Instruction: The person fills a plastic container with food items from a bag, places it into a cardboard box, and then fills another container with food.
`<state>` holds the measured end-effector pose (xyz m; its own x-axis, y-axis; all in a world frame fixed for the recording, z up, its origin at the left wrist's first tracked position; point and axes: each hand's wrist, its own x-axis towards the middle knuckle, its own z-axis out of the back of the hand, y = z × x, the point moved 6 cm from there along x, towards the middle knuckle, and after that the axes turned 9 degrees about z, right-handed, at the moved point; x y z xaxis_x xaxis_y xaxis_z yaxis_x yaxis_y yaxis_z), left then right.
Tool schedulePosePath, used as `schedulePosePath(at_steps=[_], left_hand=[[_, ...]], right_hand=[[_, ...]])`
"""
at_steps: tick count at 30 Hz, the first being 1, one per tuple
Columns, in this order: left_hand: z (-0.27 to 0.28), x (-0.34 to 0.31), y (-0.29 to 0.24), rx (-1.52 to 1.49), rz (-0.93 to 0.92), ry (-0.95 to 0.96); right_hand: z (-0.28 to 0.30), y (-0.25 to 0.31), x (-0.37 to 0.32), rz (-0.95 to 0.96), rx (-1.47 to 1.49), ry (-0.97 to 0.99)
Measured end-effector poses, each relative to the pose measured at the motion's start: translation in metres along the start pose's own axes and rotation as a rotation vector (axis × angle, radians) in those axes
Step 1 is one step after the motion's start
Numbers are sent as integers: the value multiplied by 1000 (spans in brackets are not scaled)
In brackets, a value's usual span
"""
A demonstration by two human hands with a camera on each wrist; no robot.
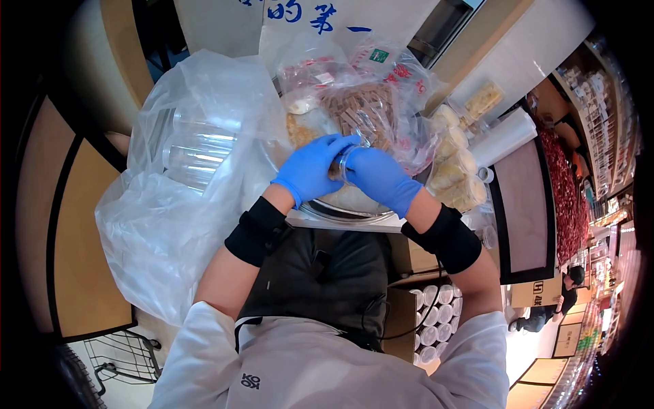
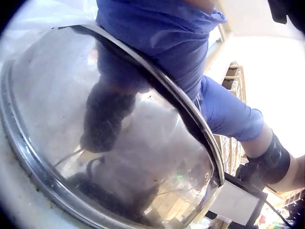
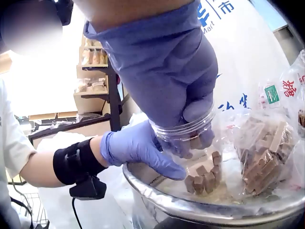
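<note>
In a blue glove, my left hand (image 1: 312, 167) grips a clear plastic jar (image 3: 183, 128) from the side, its thumb along the jar wall. My right hand (image 1: 381, 178), gloved too, has its fingers down inside the jar's mouth, pinching brown sticks (image 3: 195, 142). Further short brown sticks (image 3: 206, 180) show through the lower jar wall. Both hands are over a shiny metal basin (image 3: 162, 202), whose curved side fills much of the left wrist view. Just beyond them lies a clear bag of brown sticks (image 1: 357, 112).
A large plastic bag of clear empty jars (image 1: 201, 150) lies at the left. Filled jars (image 1: 456, 170) and a white roll (image 1: 507, 136) stand at the right. Below is a carton of white-lidded jars (image 1: 436, 320). A person (image 1: 555, 307) is at the far right.
</note>
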<state>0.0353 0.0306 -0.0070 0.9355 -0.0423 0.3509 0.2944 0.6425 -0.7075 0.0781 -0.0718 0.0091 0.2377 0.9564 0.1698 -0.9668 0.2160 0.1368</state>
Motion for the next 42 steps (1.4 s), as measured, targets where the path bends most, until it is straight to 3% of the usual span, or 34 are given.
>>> schedulePosePath(at_steps=[9, 13, 15, 16, 18, 19, 21, 24, 27, 31, 33, 37, 39, 40, 42], left_hand=[[-1, -1, 3, -42, 20, -16], [0, -2, 0, 8, 12, -23], [0, -1, -1, 5, 9, -22], [0, -1, -1, 4, 7, -19], [-1, -1, 0, 32, -21, -47], [-1, -2, 0, 60, -54, -69], [-1, -2, 2, 64, -58, -74], [-3, -3, 2, 79, -65, -58], [-4, -2, 3, 104, -67, -50], [-4, -2, 2, 100, -64, -54], [-4, -2, 2, 109, -66, -56], [-6, -2, 1, 158, -87, -55], [-6, -3, 0, 160, -89, -58], [-5, -3, -1, 162, -91, -61], [-3, -3, -3, 163, -73, -46]], right_hand=[[36, 4, -21, -149, 364, -179], [31, -1, -25, -197, 347, -164], [20, -7, -25, -267, 302, 83], [24, -5, -24, -263, 301, 86], [23, 3, -21, -249, 229, 302], [22, 0, -25, -244, 229, 304], [27, 5, -32, 26, 442, 117], [22, 4, -38, 67, 359, 223], [17, 5, -39, 91, 362, 293], [18, 17, -33, 120, 244, 250], [10, 15, -32, -10, 218, 364], [-5, 13, -29, 18, 125, 376], [-11, 7, -30, -77, 173, 480], [-4, 10, -29, -74, 173, 481], [23, 22, -24, -19, 334, 301]])
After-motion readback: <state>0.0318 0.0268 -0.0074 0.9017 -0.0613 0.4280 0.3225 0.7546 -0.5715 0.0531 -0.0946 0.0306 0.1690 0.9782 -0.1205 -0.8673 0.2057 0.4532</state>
